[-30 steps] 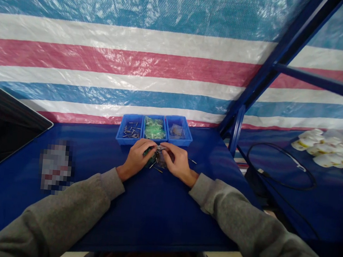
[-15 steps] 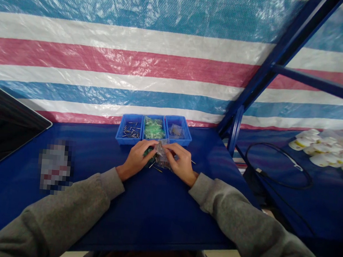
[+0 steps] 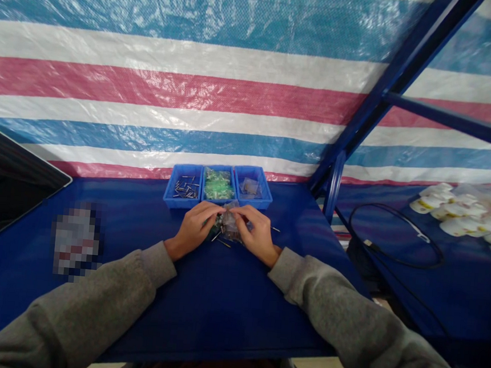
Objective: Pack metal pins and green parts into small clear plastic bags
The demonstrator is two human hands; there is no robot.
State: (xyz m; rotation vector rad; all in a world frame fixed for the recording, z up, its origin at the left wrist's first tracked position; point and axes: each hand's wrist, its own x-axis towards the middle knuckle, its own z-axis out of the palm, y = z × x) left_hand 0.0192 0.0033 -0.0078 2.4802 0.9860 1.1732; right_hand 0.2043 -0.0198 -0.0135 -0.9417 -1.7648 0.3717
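Both my hands meet at a small clear plastic bag [image 3: 232,228] just in front of the blue bins. My left hand [image 3: 194,228] has its fingers curled and pinched at the bag's upper left edge. From the other side, my right hand [image 3: 258,234] pinches the bag's upper right part between thumb and fingers. Small dark pieces show through the plastic. Thin metal pins [image 3: 223,243] lie on the table by the bag's lower edge. Something green is partly hidden beside my left fingers.
Behind my hands stand a blue bin of metal pins [image 3: 186,188], one with green bagged pieces [image 3: 218,184] and one with clear bags [image 3: 251,188]. A dark screen [image 3: 8,186] is at left. At right are a blue frame [image 3: 335,186], a black cable [image 3: 393,263] and white objects [image 3: 462,214].
My hands stay at the bag with only a slight shift of the fingers at its top. The whole view has moved a little.
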